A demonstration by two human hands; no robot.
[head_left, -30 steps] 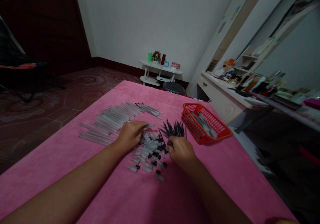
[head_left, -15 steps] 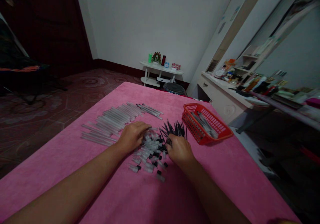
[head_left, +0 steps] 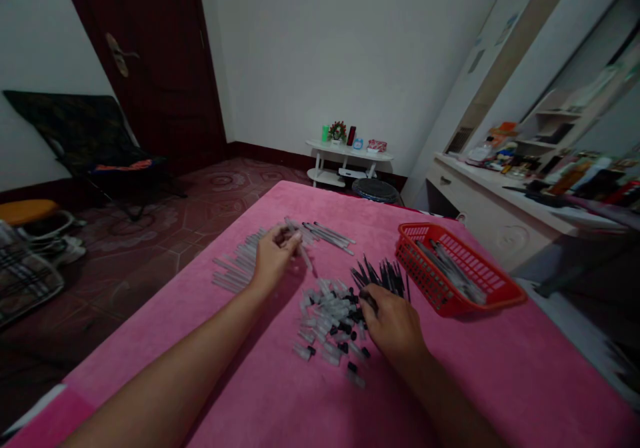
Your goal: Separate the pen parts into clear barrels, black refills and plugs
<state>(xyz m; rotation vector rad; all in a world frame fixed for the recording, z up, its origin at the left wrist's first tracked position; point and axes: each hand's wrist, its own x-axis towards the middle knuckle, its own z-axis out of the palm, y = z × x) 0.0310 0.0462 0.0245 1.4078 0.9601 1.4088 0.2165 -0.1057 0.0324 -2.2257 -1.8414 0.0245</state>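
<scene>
A slim clear plastic tube (head_left: 307, 260) slants down from the fingers of my left hand (head_left: 273, 256), which is closed on it above the pink cloth. Under and beside that hand lies a row of similar clear tubes (head_left: 235, 268). My right hand (head_left: 397, 325) is closed, thumb against fingers, at the right edge of a heap of small clear caps with black parts (head_left: 325, 315). What it pinches looks dark but is too small to name. Just beyond it lies a bunch of black pointed pieces (head_left: 384, 276). Several tubes with dark ends (head_left: 330, 236) lie farther back.
A red plastic basket (head_left: 425, 296) holding several slim tubes stands on the right of the pink-covered table (head_left: 280, 395). Beyond are a small white shelf stand (head_left: 320, 145) and a dark round stool (head_left: 375, 189). A cluttered dresser (head_left: 490, 201) runs along the right side.
My left hand has left the edge of the cap heap for the tube row, and now has a clear tube in it. My right hand stays by the heap. The view has turned left.
</scene>
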